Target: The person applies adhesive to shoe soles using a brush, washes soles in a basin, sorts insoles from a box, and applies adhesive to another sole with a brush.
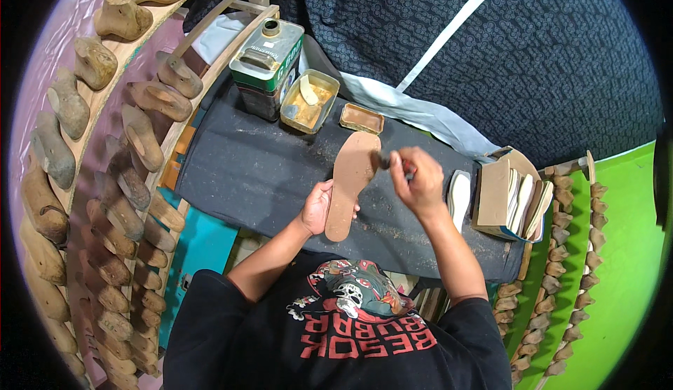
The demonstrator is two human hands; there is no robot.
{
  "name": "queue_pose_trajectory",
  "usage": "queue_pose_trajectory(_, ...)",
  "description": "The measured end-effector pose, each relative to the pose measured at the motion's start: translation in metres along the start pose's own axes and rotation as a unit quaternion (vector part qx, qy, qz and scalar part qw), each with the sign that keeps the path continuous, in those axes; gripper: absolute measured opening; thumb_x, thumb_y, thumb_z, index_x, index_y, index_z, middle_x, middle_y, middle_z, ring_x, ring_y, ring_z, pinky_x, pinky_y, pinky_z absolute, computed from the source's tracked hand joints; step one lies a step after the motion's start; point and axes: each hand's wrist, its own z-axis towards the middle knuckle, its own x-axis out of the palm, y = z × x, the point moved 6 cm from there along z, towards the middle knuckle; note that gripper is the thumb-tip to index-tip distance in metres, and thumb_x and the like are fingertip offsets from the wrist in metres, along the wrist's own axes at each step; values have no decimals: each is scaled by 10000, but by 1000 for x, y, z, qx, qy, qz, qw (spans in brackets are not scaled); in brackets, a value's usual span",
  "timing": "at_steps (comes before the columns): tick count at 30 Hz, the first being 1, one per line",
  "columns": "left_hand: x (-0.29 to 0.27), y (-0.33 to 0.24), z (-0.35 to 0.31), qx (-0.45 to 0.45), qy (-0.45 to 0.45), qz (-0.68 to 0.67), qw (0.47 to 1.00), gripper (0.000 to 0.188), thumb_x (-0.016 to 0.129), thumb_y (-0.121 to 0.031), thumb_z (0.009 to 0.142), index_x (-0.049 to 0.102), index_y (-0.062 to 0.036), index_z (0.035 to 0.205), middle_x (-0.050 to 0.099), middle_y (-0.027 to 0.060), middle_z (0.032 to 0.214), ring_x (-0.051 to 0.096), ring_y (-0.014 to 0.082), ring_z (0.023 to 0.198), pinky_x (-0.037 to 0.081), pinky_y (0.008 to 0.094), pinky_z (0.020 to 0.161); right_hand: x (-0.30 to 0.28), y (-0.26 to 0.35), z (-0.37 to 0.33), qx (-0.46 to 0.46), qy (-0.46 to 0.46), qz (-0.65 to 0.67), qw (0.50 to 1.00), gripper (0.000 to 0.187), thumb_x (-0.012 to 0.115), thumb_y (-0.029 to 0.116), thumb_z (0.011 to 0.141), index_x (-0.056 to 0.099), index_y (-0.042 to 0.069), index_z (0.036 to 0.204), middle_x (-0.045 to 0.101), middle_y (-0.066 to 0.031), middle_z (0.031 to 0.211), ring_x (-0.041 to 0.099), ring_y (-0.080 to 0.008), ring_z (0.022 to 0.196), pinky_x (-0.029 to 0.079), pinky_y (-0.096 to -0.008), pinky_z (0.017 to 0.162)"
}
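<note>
A tan, sole-shaped insole (352, 180) is held up over the table, its toe end pointing away from me. My left hand (321, 208) is closed round its left edge and underside, with some fingertips showing on the right side. In my right hand (420, 180) is a small brush (382, 159) with a dark head and a bit of red on the handle, gripped between thumb and fingers. The brush head is at the upper right edge of the insole; whether it touches, I cannot tell.
On the dark-covered table (245, 173) stand a metal can (268, 64), a plastic tub (310, 103) holding a pale scraper-like piece, and a shallow tray (362, 118). White soles (459, 197) lie beside a cardboard box (494, 194) of more soles. Wooden shoe lasts (130, 169) line racks on both sides.
</note>
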Motion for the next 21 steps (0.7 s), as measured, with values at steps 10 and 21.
queue_pose_trajectory(10,-1,6,5,-33,30,11,999,573,348,-466,1028,551,-36,1348,673,168,1107,687,297,988,563,454,875,-13,-11,-2,66,2,26,997,101,728,46,878,635,34,841,583,-78,668,570,-222,535,459,-344,503)
queue_pose_trajectory(21,-7,11,4,-33,23,-10,999,587,338,-466,1029,540,-42,1382,682,172,1113,688,308,1007,561,458,888,-3,15,0,-28,38,38,998,140,746,12,844,611,39,822,522,-63,627,532,-228,518,439,-367,489)
